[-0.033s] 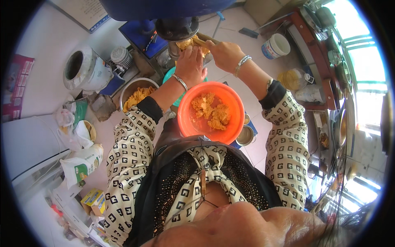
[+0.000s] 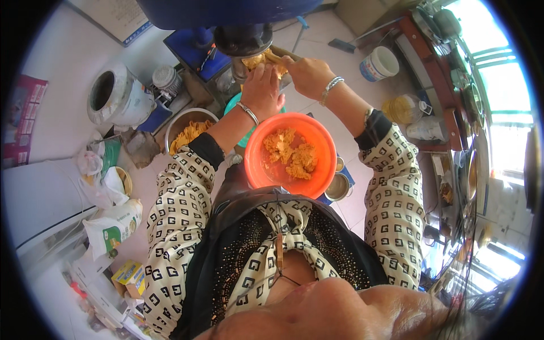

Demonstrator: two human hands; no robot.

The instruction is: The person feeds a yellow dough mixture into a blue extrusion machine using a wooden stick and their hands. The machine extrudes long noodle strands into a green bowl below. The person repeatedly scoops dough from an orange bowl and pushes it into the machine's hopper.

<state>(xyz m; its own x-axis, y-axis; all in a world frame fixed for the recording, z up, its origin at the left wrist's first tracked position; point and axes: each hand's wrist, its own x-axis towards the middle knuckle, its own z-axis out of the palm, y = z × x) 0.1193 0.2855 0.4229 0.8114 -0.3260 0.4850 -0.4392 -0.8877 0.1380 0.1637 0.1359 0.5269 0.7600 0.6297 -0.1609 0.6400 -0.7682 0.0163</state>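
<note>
My left hand (image 2: pixel 262 93) reaches up to the yellow-orange dough (image 2: pixel 256 61) under the dark round head of a blue machine (image 2: pixel 226 10). Its fingers are stretched out against the dough, with the thumb apart. To its right, my right hand (image 2: pixel 310 78) is closed round a short wooden stick (image 2: pixel 275 58) whose end meets the dough. The stick's other end is hidden in the fist. Below my wrists, an orange-red basin (image 2: pixel 324 164) holds crumbly orange dough lumps (image 2: pixel 303 161). A turquoise basin (image 2: pixel 231 105) shows partly behind my left wrist.
A steel bowl of orange strands (image 2: pixel 190 135) stands left, near a silver drum-shaped machine (image 2: pixel 122 96) and a motor (image 2: pixel 166 78). A white bucket (image 2: pixel 379 63) and an oil jug (image 2: pixel 405 107) are at right, beside a crowded shelf (image 2: pixel 433 56). Sacks (image 2: pixel 113 226) lie lower left.
My right hand and forearm have shifted very slightly left. Nothing else has visibly moved.
</note>
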